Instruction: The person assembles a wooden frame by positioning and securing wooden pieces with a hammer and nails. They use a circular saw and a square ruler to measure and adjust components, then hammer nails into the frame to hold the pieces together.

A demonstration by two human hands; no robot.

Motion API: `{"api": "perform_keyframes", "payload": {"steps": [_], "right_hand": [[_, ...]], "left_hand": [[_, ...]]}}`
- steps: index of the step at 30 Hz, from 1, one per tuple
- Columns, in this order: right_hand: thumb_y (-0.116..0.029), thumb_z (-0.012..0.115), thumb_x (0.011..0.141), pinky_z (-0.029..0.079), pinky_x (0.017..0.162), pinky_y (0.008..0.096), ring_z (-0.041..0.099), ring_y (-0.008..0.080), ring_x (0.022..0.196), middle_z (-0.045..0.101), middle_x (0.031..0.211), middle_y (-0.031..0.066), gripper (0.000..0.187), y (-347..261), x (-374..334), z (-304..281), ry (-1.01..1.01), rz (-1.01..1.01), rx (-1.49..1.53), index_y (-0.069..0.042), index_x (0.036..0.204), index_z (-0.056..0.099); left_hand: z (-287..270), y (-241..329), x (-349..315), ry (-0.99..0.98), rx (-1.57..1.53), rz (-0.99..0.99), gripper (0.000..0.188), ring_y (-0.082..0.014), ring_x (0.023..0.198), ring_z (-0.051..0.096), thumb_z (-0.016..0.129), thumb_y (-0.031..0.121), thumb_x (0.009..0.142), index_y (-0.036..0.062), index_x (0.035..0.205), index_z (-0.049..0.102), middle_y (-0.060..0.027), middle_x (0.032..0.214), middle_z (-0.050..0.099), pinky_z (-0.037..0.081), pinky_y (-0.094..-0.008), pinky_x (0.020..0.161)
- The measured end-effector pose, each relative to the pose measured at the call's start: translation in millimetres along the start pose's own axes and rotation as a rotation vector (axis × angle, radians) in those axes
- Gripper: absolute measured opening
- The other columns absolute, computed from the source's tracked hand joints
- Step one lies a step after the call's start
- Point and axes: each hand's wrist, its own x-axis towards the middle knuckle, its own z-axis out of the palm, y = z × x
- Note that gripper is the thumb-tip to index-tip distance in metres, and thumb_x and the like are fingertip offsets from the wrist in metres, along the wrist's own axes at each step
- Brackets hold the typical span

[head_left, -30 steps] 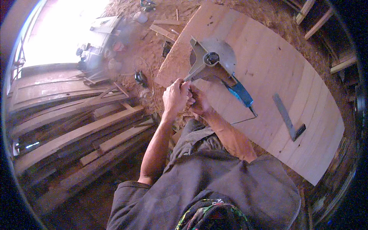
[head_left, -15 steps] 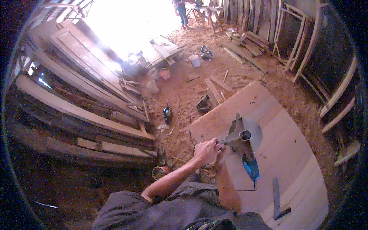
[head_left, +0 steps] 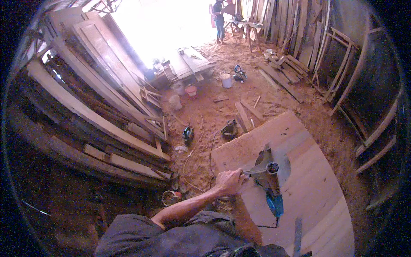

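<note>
On the pale wooden board lies a corded power tool with a blue body, a grey metal head and a broad round disc; it looks like an angle grinder. My left hand is closed on a thin grey handle-like piece at the left side of the tool's head. Close against it and mostly hidden behind it is my right hand; its fingers do not show clearly. A dark flat try square lies on the board's near part, cut off by the lower edge.
Stacked planks and doors line the left. Frames and upright boards stand along the right. Two power tools, cords, offcuts and buckets lie on the sawdust floor. A person stands by a far workbench.
The view has shifted, so the board and power tool sit lower in the picture. Both hands remain together at the tool's left side; the person far off shows more fully.
</note>
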Motion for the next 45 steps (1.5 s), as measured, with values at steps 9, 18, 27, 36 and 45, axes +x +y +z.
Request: {"api": "perform_keyframes", "payload": {"steps": [9,18,27,36,45], "right_hand": [[-0.031,0.059,0.1,0.054,0.06,0.0315,0.063,0.0123,0.073,0.068,0.091,0.0022,0.023,5,-7,-14,-0.02,-0.047,-0.069,-0.01,0.106,0.066],[-0.027,0.062,0.099,0.055,0.061,0.0322,0.064,0.0123,0.075,0.069,0.091,0.0034,0.019,-8,-1,-58,-0.183,-0.115,-0.198,-0.009,0.105,0.066],[-0.023,0.064,0.099,0.056,0.063,0.033,0.066,0.0124,0.076,0.069,0.091,0.0046,0.015,21,2,-64,-0.093,-0.302,-0.338,-0.008,0.104,0.066],[-0.016,0.066,0.099,0.056,0.069,0.0294,0.067,0.0112,0.076,0.07,0.085,0.0041,0.014,-47,-82,-91,-0.043,0.124,-0.43,-0.002,0.103,0.066],[-0.017,0.069,0.097,0.055,0.072,0.0313,0.07,0.0214,0.081,0.072,0.088,0.0133,0.02,-256,-218,-121,-0.388,-0.176,-0.082,0.0,0.107,0.067]], "left_hand": [[-6,-5,-3,-0.051,-0.005,0.003,0.044,-0.0426,0.092,0.07,0.048,0.047,0.102,0.006,0.106,0.063,-0.0201,0.095,0.073,0.054,-0.0567,0.079],[-9,-2,-9,-0.047,0.006,0.015,0.051,-0.0421,0.091,0.071,0.052,0.054,0.099,0.0053,0.108,0.064,-0.0207,0.096,0.073,0.055,-0.0548,0.078],[10,-1,4,0.036,-0.024,0.054,0.042,-0.0398,0.094,0.071,0.066,0.043,0.091,0.0064,0.11,0.064,-0.0179,0.101,0.073,0.055,-0.0508,0.08],[33,-18,20,0.039,0.122,0.112,0.026,-0.0402,0.088,0.072,0.068,0.026,0.085,0.0091,0.104,0.063,-0.0171,0.093,0.073,0.054,-0.0533,0.074],[-11,-41,80,-0.053,0.211,0.343,0.023,-0.0416,0.076,0.07,0.075,0.028,0.083,0.0145,0.101,0.071,-0.0173,0.08,0.072,0.056,-0.0495,0.066]]}}
